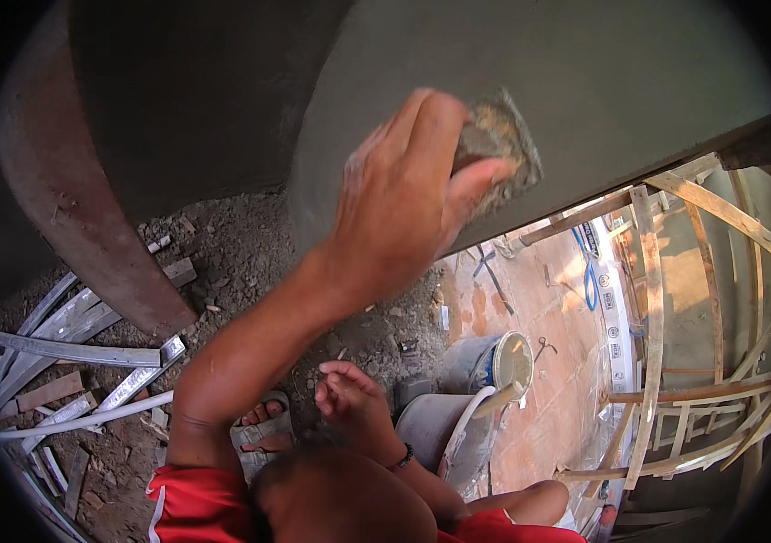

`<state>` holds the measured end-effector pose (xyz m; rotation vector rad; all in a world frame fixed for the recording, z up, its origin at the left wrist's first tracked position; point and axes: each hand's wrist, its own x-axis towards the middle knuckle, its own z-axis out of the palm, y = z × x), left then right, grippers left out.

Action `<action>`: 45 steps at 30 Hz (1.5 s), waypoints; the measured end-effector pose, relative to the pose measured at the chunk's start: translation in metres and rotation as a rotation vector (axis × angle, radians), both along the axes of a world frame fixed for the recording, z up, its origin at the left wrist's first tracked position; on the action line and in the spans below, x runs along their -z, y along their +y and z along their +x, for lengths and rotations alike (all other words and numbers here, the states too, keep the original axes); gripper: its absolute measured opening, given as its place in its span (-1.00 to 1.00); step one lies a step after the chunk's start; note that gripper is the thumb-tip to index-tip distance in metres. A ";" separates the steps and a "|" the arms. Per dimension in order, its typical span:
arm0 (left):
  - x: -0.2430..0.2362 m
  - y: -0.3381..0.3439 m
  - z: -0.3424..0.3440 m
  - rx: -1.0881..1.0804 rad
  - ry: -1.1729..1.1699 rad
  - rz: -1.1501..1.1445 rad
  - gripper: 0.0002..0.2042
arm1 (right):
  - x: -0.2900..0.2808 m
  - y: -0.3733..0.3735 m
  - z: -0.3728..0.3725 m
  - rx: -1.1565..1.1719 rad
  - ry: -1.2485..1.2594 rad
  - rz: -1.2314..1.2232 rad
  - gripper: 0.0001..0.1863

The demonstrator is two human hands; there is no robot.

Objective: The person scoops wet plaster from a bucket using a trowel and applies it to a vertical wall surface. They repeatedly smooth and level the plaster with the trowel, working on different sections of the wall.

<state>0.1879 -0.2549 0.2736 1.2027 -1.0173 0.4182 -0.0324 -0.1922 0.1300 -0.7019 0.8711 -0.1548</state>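
My left hand [403,172] reaches up and grips a small plastering float [517,145], its back caked with mortar. The fingers and thumb close round its grip, and the face lies against a smooth grey plastered wall [630,72]. Lower down, near my body, my right hand [349,398] hangs with loosely curled fingers and nothing visible in it. A dark bracelet circles that wrist. Beside it stands a pale bucket [426,425] with a wooden handle [498,398] sticking out. Just beyond is a smaller bucket [480,357] holding greyish material.
Metal strips [77,348] and scraps litter the dirt ground at left, by a reddish-brown upright board [95,190]. A sandalled foot [263,430] rests below my left arm. Wooden frames [648,317] stand at right, past a tiled floor [544,362] and a blue hose [589,271].
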 end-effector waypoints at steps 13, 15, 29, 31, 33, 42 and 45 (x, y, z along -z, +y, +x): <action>-0.041 -0.010 0.019 0.010 0.015 -0.028 -0.67 | 0.000 -0.002 -0.002 0.032 -0.031 -0.046 -0.81; -0.040 -0.012 0.031 0.022 0.136 0.031 -0.67 | -0.001 -0.001 -0.002 0.026 -0.025 -0.062 -0.81; -0.051 -0.008 0.051 0.120 0.083 0.261 -0.67 | -0.003 -0.005 -0.004 0.050 -0.049 -0.061 -0.80; 0.011 -0.013 0.038 0.078 0.053 0.137 -0.68 | -0.004 -0.005 -0.003 0.050 -0.068 -0.053 -0.80; 0.087 -0.011 0.017 0.061 0.103 0.109 -0.69 | -0.005 -0.005 -0.003 0.049 -0.051 -0.036 -0.80; 0.088 0.020 -0.021 0.117 0.089 0.078 -0.70 | 0.001 0.002 0.001 0.030 -0.034 -0.037 -0.81; 0.023 0.005 -0.009 0.097 -0.019 0.049 -0.65 | 0.000 0.001 0.000 0.008 -0.058 -0.013 -0.82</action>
